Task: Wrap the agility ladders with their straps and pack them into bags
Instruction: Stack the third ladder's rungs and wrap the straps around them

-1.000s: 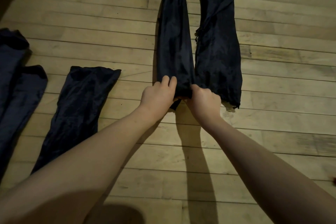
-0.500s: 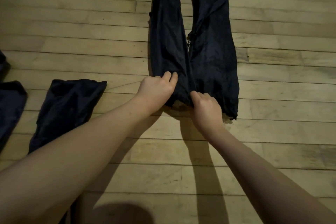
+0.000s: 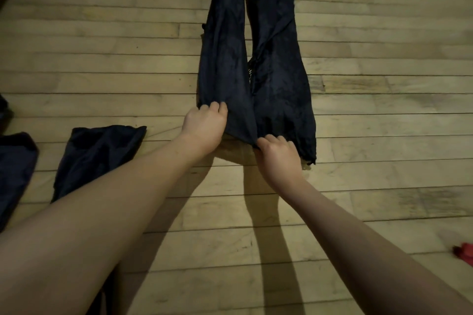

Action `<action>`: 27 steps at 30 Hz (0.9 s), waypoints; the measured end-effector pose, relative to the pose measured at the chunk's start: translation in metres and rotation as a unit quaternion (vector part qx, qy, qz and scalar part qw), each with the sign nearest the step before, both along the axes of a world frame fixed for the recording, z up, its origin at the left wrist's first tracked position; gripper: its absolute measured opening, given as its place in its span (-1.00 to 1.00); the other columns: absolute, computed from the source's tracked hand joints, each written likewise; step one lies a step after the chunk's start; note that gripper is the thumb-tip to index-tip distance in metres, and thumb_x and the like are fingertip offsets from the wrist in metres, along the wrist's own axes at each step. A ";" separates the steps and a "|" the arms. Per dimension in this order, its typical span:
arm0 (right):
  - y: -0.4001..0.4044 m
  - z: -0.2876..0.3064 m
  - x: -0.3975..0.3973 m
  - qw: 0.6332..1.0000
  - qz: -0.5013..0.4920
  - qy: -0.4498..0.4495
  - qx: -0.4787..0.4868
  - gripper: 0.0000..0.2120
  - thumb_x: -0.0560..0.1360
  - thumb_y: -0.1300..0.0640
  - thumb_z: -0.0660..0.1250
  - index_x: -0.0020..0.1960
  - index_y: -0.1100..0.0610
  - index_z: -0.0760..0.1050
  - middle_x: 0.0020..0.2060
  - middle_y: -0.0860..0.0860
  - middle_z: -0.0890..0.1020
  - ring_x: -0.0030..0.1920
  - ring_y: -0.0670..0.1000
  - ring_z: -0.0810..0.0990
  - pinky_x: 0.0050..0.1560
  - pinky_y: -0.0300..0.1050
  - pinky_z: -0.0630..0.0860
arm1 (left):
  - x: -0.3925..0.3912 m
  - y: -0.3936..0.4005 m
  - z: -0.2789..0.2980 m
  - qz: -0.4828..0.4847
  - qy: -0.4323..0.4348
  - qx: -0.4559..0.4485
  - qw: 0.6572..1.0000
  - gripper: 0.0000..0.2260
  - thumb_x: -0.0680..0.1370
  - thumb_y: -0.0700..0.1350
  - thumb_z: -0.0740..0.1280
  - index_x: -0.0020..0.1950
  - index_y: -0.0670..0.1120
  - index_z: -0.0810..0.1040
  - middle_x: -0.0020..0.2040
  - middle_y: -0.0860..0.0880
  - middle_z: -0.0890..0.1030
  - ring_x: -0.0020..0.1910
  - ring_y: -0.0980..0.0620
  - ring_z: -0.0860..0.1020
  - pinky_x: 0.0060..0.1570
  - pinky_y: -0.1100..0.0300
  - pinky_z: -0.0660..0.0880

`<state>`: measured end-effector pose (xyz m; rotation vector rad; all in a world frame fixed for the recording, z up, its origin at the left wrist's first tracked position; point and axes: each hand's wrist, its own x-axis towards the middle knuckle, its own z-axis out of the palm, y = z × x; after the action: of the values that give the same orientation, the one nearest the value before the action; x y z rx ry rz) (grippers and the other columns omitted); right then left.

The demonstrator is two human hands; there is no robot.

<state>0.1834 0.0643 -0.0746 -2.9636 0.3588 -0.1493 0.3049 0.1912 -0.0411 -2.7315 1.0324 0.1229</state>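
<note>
Two long dark navy bags lie side by side on the wooden floor, pointing away from me. My left hand (image 3: pixel 206 126) grips the near left edge of the left bag (image 3: pixel 224 59). My right hand (image 3: pixel 277 155) pinches that same bag's near right corner, which is lifted slightly off the floor. The right bag (image 3: pixel 279 71) lies flat beside it, a thin dark cord showing between the two. No ladder is visible; whatever the bags hold is hidden.
Another dark bag (image 3: pixel 98 153) lies on the floor to the left, with more dark fabric (image 3: pixel 14 169) at the left edge. A small red object (image 3: pixel 464 253) shows at the right edge. Bare wooden floor (image 3: pixel 384 110) stretches to the right.
Both hands keep their hold on the left bag's near end; the left hand has shifted a little up its edge. My head has moved, so the bags sit lower in view.
</note>
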 end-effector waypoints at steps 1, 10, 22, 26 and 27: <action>0.000 0.006 -0.008 1.000 -0.002 0.013 0.010 -0.93 0.48 0.25 0.34 -0.07 0.15 0.58 -0.19 0.06 0.59 -0.14 0.16 0.55 -0.18 -0.07 0.25 | -0.009 0.004 0.005 -0.007 0.004 -0.007 1.000 -0.57 0.60 -0.17 0.20 0.46 -0.17 0.24 0.25 -0.15 0.43 0.17 -0.12 0.45 -0.03 0.07 0.40; -0.028 0.038 -0.085 0.986 -0.087 0.074 0.120 -0.82 0.55 0.16 0.16 -0.04 0.16 0.53 -0.10 0.05 0.59 -0.12 0.11 0.55 -0.18 -0.05 0.42 | -0.092 -0.014 0.029 -0.008 0.093 -0.102 0.990 -0.75 0.63 -0.06 0.14 0.26 -0.11 0.44 0.18 -0.09 0.49 0.16 -0.10 0.44 0.15 0.05 0.34; -0.118 0.077 -0.257 0.940 -0.277 0.080 0.184 -0.81 0.55 0.17 0.15 -0.06 0.15 0.53 -0.20 0.04 0.59 -0.13 0.12 0.57 -0.26 -0.08 0.40 | -0.239 -0.135 0.042 -0.189 0.227 -0.071 0.953 -0.76 0.62 -0.05 0.14 0.19 -0.10 0.48 0.09 -0.06 0.57 0.02 -0.06 0.52 -0.16 0.13 0.32; -0.150 0.068 -0.313 0.928 -0.331 0.070 0.154 -0.79 0.53 0.18 0.19 0.07 0.16 0.55 -0.03 0.09 0.63 0.00 0.15 0.58 -0.17 -0.05 0.43 | -0.281 -0.180 0.037 -0.251 0.253 -0.046 0.933 -0.74 0.63 -0.04 0.15 0.23 -0.12 0.48 0.10 -0.07 0.58 0.04 -0.08 0.54 -0.17 0.15 0.36; -0.158 0.064 -0.327 0.926 -0.342 0.062 0.148 -0.78 0.52 0.19 0.20 0.10 0.17 0.55 -0.01 0.11 0.63 0.03 0.16 0.57 -0.14 -0.02 0.45 | -0.293 -0.193 0.034 -0.267 0.257 -0.044 0.928 -0.74 0.63 -0.04 0.15 0.22 -0.13 0.48 0.09 -0.07 0.59 0.03 -0.08 0.54 -0.17 0.14 0.40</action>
<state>-0.1432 -0.0939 -0.0110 -2.4313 1.2948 0.0197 0.0118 -0.0018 -0.0071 -2.4234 1.9177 0.7405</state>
